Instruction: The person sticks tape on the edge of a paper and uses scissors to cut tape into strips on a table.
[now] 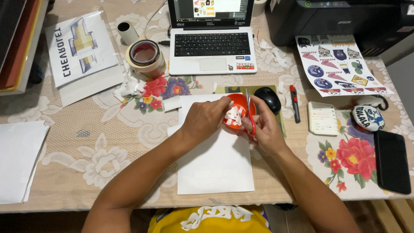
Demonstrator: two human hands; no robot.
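Head view: I see my left hand (207, 117) pinching an orange sticker (236, 113) just below the laptop (212, 47), right hand (264, 126) gripping scissors (250, 113); blades so near my fingertips could nick them

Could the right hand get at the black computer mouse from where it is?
Probably yes: the mouse lies just beyond the right hand with nothing between, though that hand holds red scissors.
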